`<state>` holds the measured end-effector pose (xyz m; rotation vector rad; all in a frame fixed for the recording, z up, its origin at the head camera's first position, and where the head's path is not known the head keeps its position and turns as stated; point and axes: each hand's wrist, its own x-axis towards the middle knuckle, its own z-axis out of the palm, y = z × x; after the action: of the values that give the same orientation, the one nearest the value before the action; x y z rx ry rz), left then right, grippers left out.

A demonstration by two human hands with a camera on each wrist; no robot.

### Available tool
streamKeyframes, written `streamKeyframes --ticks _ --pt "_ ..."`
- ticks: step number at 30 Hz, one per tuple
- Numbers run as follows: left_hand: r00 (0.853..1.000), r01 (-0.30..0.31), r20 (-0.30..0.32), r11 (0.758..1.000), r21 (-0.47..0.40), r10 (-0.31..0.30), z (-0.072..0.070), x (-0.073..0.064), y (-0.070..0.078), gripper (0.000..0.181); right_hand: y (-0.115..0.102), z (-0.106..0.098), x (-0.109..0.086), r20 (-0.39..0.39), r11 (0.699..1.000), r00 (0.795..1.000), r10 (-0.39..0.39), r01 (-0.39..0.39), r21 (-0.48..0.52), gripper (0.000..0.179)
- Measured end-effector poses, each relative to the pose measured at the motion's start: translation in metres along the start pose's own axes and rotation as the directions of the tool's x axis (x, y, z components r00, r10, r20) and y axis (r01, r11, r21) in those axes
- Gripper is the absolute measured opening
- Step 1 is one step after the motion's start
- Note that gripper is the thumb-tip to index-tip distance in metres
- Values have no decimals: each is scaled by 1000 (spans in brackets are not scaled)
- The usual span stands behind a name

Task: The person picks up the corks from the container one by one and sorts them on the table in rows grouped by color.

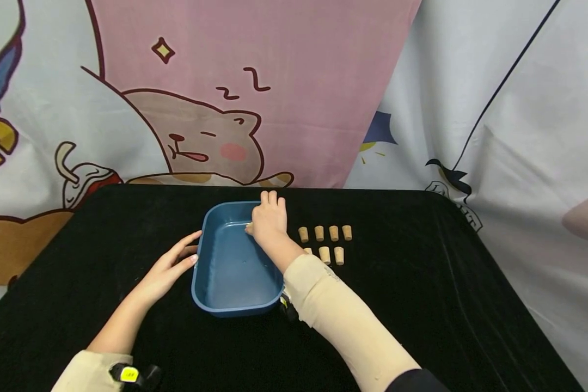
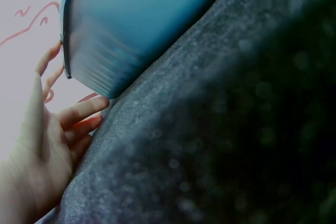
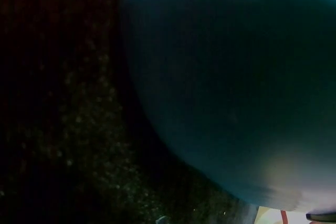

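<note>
A blue plastic basin (image 1: 237,272) sits on the black cloth in front of me. My left hand (image 1: 169,269) is at its left side, fingers straight and spread, fingertips right at the rim and wall; in the left wrist view, the left hand (image 2: 50,140) reaches the ribbed wall of the basin (image 2: 131,30). Over the basin's back right corner, my right hand (image 1: 269,220) pinches a tan cork stopper (image 1: 249,228), mostly hidden by the fingers. The basin's outer wall (image 3: 210,77) fills much of the right wrist view and hides the right hand there.
Several cork stoppers stand in two rows right of the basin, such as one back-row cork (image 1: 334,233) and one front-row cork (image 1: 339,256). My right sleeve (image 1: 343,321) crosses close beside them. A printed curtain (image 1: 299,81) hangs behind the black-covered table (image 1: 421,283).
</note>
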<state>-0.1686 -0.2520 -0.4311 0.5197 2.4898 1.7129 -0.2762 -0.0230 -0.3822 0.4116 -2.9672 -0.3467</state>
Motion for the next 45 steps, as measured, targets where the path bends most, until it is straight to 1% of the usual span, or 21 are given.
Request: streamKeyframes --ticks 6,9,11,14,18,21,25,30,32,36,39,45 --pt "1000 -8 4 1000 -7 8 2 0 -2 54 1 0 1 28 999 999 27 -28 40 40" --pt "1000 -9 5 1000 -8 9 3 0 -1 54 4 -1 0 14 995 999 47 -48 82 36" --pt "1000 -11 5 1000 -5 11 3 0 -1 54 6 -3 -2 -5 992 998 59 -58 114 35" --pt "1000 -14 9 1000 -4 14 3 0 0 54 11 -6 -6 -46 985 997 61 -52 165 37" --pt "1000 -18 12 1000 -5 18 3 1 0 53 20 -12 -13 -117 968 992 46 -16 249 41" --pt "1000 -20 13 1000 -6 20 2 1 0 53 28 -16 -19 -168 947 985 38 18 321 37" --pt "1000 -21 13 1000 -5 21 1 1 -1 54 39 -19 -26 -225 903 974 38 63 426 34" --pt "1000 -21 11 1000 -6 21 0 0 -2 54 50 -20 -32 -290 848 956 40 121 516 36" --pt "1000 -22 10 1000 -8 22 0 0 -2 53 55 -19 -36 -316 820 948 40 149 553 35" --pt "1000 -22 8 1000 -8 22 0 0 -2 54 66 -19 -44 -367 752 929 37 216 622 33" --pt "1000 -16 5 1000 -2 16 0 0 -1 54 73 -18 -50 -402 711 915 24 267 650 32" --pt "1000 -9 5 1000 -4 9 -1 0 -1 54 84 -17 -63 -457 651 890 -1 347 675 31"
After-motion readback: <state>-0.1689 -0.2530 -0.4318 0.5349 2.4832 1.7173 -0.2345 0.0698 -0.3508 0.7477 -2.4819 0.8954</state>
